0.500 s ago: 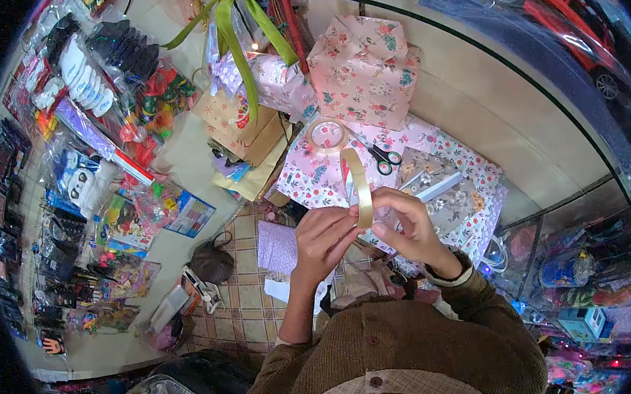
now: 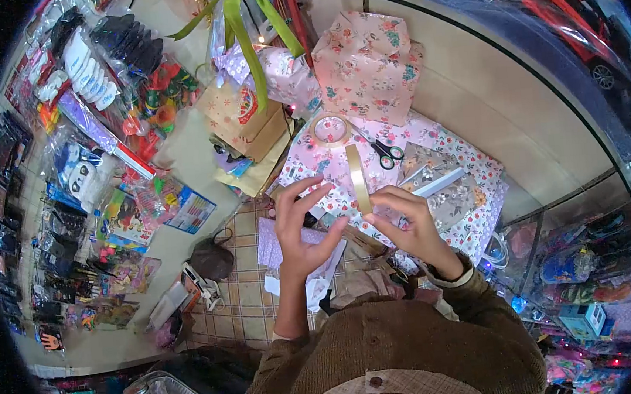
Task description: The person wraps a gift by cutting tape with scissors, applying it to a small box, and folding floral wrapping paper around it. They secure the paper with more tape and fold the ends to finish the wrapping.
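The right hand (image 2: 413, 228) has its grip closed on the near end of the gold roll (image 2: 359, 182), left of the scissors (image 2: 386, 154); the left hand (image 2: 301, 237) has a wide, empty grip.

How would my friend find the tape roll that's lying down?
Look for the big flowery paper spread in front of the person. Near its far edge, left of the scissors, lies the tape roll. It rests flat, while the shiny gold roll is held up in the right hand.
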`<action>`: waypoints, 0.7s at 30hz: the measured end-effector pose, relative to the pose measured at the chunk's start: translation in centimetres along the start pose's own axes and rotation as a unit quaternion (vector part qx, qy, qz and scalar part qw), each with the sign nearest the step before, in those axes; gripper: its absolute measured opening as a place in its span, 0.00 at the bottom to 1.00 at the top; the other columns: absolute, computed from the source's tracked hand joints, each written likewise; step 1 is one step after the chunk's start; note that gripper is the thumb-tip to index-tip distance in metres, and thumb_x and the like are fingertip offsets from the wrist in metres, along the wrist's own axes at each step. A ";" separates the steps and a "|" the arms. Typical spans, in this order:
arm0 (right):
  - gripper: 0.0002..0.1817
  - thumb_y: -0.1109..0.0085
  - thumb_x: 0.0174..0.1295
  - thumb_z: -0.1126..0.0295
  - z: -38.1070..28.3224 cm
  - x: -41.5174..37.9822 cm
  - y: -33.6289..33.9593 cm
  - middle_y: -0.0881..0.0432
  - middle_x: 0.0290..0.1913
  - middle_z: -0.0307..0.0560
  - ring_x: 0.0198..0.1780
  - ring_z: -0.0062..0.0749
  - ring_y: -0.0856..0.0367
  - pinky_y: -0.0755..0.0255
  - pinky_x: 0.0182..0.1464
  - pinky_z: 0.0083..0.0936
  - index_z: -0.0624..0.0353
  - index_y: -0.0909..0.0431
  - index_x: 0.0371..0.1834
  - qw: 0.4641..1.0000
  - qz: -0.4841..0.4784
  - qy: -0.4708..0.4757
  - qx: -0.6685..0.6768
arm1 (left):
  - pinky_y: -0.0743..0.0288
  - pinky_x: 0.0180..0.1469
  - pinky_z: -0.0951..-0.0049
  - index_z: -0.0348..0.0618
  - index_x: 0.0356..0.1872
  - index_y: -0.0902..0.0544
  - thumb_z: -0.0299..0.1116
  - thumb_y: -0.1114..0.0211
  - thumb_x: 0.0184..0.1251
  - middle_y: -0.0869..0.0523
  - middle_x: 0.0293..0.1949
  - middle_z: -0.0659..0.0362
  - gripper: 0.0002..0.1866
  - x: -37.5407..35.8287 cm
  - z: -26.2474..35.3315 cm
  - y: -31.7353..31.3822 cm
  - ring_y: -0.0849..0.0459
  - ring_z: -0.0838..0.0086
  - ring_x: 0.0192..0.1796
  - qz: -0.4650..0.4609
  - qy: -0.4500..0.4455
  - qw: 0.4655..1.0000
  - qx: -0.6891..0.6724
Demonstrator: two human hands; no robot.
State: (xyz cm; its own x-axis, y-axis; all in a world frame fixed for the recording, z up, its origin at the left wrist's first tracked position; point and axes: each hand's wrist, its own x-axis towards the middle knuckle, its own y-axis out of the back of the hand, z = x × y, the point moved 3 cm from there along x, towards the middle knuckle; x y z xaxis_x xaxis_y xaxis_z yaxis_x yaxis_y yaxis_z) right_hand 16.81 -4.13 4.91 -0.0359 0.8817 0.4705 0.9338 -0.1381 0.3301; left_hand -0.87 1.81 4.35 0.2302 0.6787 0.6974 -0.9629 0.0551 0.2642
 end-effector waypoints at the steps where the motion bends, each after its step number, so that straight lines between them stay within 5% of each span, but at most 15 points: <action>1: 0.11 0.37 0.57 0.79 0.0 -0.2 -0.1 0.19 0.40 0.51 0.41 0.33 0.20 0.29 0.45 0.25 0.69 0.20 0.44 1.000 -0.002 0.004 -0.002 | 0.34 0.57 0.64 0.43 0.50 0.17 0.35 0.25 0.46 0.22 0.55 0.51 0.25 0.3 0.3 0.0 0.25 0.60 0.55 -0.013 -0.015 1.000 0.020; 10: 0.13 0.37 0.58 0.79 -0.3 -0.8 -0.2 0.19 0.41 0.53 0.42 0.34 0.20 0.28 0.45 0.25 0.71 0.21 0.46 0.999 0.001 0.026 -0.020 | 0.39 0.61 0.63 0.53 0.49 0.14 0.35 0.25 0.47 0.24 0.59 0.53 0.22 1.2 1.7 -0.2 0.28 0.61 0.59 -0.061 -0.084 0.987 0.125; 21: 0.14 0.35 0.56 0.79 -0.2 -1.2 -0.3 0.18 0.41 0.54 0.41 0.37 0.19 0.27 0.44 0.27 0.72 0.21 0.45 0.995 0.018 0.051 -0.079 | 0.37 0.57 0.65 0.51 0.40 0.13 0.32 0.25 0.47 0.23 0.58 0.54 0.15 0.3 1.8 -0.4 0.26 0.62 0.57 -0.044 -0.090 0.987 0.123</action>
State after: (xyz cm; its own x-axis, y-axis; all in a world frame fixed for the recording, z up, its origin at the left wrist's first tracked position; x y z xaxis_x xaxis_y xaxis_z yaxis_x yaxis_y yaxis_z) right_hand 16.50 -5.22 4.43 -0.0469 0.8254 0.5625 0.8676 -0.2454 0.4324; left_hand -0.15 0.67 5.70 0.3548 0.5369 0.7655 -0.8799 -0.0852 0.4675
